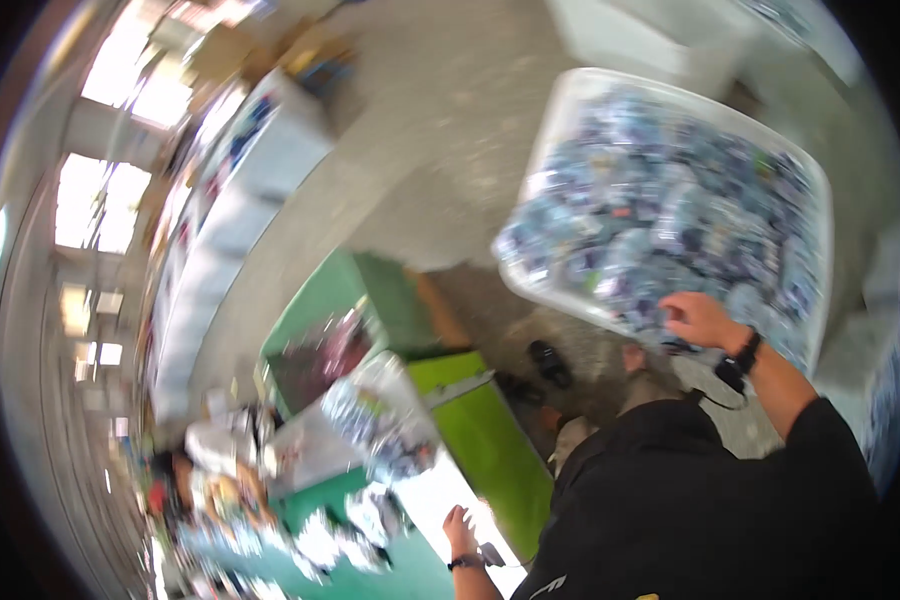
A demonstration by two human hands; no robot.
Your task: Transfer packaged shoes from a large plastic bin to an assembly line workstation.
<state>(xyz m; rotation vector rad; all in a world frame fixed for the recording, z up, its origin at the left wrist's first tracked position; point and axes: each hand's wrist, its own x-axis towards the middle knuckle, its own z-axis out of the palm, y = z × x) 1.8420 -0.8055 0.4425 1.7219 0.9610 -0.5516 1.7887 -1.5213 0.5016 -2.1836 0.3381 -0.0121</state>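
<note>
My right hand (705, 320) is over the near edge of a large white bin (570, 100). The bin is heaped with small clear plastic packets (660, 200) holding dark and bluish contents, too blurred to name. This hand's fingers are apart and loosely bent just above the packets, with nothing visible in them. A dark watch is on that wrist. My left hand (460, 532) is lower down, beside a brightly lit white surface (435, 495) on a worktable. Its fingers look spread, and I see nothing in them. Near it lies a pile of similar packets (380, 420).
A green bin (340, 275) with plastic-wrapped goods stands beyond the table, next to a lime-green panel (480, 430). White bins (235, 215) line the far left. Several packets lie on a green tabletop (415, 570). Another person (215, 480) is at the table's left.
</note>
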